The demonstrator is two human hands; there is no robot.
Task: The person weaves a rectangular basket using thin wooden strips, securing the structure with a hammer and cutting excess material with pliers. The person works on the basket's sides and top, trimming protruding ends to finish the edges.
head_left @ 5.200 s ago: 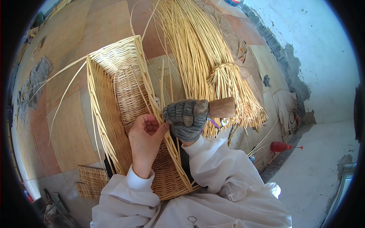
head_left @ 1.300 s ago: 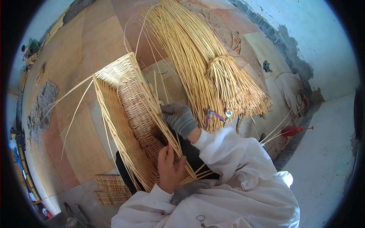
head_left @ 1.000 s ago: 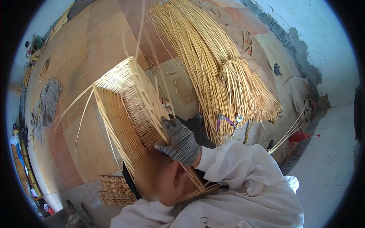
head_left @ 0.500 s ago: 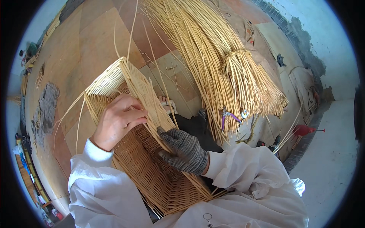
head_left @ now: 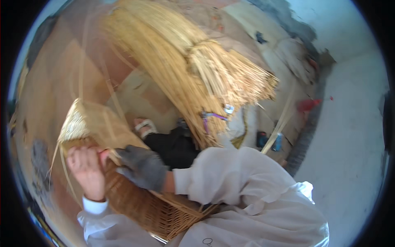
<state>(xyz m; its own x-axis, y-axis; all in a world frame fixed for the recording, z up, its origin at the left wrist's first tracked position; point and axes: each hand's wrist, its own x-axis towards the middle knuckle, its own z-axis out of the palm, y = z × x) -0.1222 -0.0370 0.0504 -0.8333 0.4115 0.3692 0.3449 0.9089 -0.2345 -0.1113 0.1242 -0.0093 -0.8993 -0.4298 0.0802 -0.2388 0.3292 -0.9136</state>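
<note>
A rectangular wicker basket [head_left: 140, 203] slants away from the person's lap [head_left: 255, 226], the gloved right hand [head_left: 144, 166] at its right rim, the bare left hand [head_left: 86, 166] over its opening; blur hides whether either hand's fingers are clamped or apart. Beyond lies a tied bundle of wicker rods [head_left: 164, 47], purple-handled pliers [head_left: 217, 115] at its near edge

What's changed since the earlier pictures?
The tan wicker basket sits lower and further left in view, partly as the camera turned. The bare left hand has moved toward its far end; the brown wooden cylinder no longer shows in the grey-gloved right hand. The straw-coloured rod bundle still lies with purple-handled pliers on it.
</note>
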